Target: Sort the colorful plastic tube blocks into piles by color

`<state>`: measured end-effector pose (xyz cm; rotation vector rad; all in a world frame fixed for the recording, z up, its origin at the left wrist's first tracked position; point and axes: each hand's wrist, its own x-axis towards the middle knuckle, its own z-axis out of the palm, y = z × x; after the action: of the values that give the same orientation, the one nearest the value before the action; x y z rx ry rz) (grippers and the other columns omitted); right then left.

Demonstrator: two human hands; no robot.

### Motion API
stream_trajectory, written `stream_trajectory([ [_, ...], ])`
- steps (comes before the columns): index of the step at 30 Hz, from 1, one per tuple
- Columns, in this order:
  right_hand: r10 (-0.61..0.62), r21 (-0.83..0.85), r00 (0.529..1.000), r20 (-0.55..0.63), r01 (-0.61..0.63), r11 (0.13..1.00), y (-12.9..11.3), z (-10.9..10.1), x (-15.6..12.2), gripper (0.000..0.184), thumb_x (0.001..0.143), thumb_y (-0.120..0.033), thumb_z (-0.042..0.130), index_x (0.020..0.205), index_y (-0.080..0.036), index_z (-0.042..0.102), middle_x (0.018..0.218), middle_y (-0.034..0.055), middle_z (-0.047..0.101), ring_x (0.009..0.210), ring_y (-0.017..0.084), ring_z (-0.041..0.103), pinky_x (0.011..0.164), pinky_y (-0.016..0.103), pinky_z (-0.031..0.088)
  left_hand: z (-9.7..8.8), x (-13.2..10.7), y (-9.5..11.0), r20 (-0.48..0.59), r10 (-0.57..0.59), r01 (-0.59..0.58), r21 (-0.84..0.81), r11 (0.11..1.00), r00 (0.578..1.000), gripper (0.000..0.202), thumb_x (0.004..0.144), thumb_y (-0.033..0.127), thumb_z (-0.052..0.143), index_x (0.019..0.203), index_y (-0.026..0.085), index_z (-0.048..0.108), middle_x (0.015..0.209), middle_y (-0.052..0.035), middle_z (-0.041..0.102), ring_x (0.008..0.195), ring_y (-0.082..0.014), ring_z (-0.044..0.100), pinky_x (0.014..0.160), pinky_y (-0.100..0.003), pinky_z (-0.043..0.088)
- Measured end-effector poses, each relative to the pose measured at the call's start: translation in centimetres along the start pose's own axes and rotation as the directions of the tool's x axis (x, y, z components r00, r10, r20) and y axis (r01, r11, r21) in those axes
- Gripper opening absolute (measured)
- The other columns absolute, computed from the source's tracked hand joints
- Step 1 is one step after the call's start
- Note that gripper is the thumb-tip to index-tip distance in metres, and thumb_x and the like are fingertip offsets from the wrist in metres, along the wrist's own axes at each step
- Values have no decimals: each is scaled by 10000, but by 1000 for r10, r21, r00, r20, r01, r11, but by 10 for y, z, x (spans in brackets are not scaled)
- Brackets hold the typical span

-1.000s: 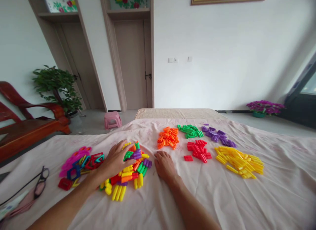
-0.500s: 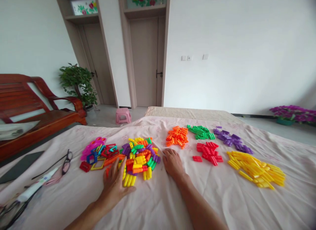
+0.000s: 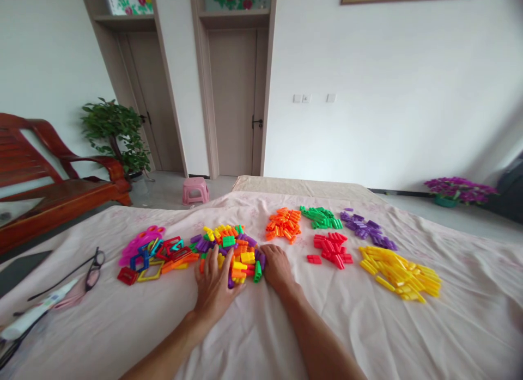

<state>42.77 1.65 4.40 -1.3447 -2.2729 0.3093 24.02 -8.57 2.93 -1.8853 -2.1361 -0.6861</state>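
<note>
A heap of mixed plastic building pieces (image 3: 229,241) in yellow, orange, green, purple and red lies between my hands on the cloth. My left hand (image 3: 214,282) rests on the near left side of the heap, thumb and fingers apart. Against its right edge lies my right hand (image 3: 278,267), fingers stretched and slightly bent, touching the pieces by a green one (image 3: 257,271). Neither hand grips a piece that I can see; parts of the fingertips are hidden. To the right are sorted piles: orange (image 3: 283,225), green (image 3: 321,217), red (image 3: 332,249), purple (image 3: 368,230) and yellow (image 3: 402,273).
Left of the heap lie coloured open frames (image 3: 150,271) and a pink flower-edged piece (image 3: 137,244). Farther left are eyeglasses (image 3: 95,268) and a white stick-like device (image 3: 38,309). Beyond the cloth-covered table (image 3: 327,331) stand a pink stool (image 3: 195,190) and a wooden bench (image 3: 81,187).
Both hands have come closer together, pressing in on the heap, which is now more compact. The near yellow pieces have been pushed inward. The view has shifted slightly right.
</note>
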Motion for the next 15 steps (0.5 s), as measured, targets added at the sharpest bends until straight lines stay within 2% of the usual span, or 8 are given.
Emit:
stream_trajectory([
  [5, 86, 141, 992, -93, -72, 987, 7, 0, 0, 408, 922, -109, 397, 1199, -184, 686, 1187, 83, 710, 1118, 188, 619, 982, 280, 419, -8, 11, -14, -63, -43, 39, -60, 997, 997, 737, 807, 548, 645, 1453, 221, 508, 1589, -231, 339, 1455, -403, 330, 1166, -645, 212],
  [9, 72, 243, 987, -146, -35, 970, 9, -3, -4, 380, 934, -158, 391, 1131, -204, 712, 1100, 62, 723, 1054, 177, 639, 940, 271, 456, -12, 9, -46, -122, -60, 14, -348, 937, 991, 504, 932, 474, 468, 1347, 208, 573, 1488, -169, 500, 1395, -274, 458, 1161, -465, 368],
  [12, 53, 247, 992, -117, -23, 969, 7, -4, -8, 332, 959, -241, 426, 1100, -217, 726, 1046, 54, 715, 991, 175, 649, 882, 263, 475, -12, 7, -75, -96, -148, 77, -522, 850, 984, 399, 952, 414, 414, 1209, 207, 638, 1275, -108, 677, 1207, -215, 621, 1044, -363, 493],
  [15, 16, 252, 995, -95, 8, 968, 5, -1, -9, 288, 933, -227, 482, 1070, -220, 735, 1017, 53, 708, 945, 169, 653, 855, 258, 482, -11, 8, -98, -28, -204, 160, -518, 840, 979, 302, 916, 373, 454, 1023, 228, 697, 1073, -53, 762, 1023, -202, 698, 943, -332, 538],
])
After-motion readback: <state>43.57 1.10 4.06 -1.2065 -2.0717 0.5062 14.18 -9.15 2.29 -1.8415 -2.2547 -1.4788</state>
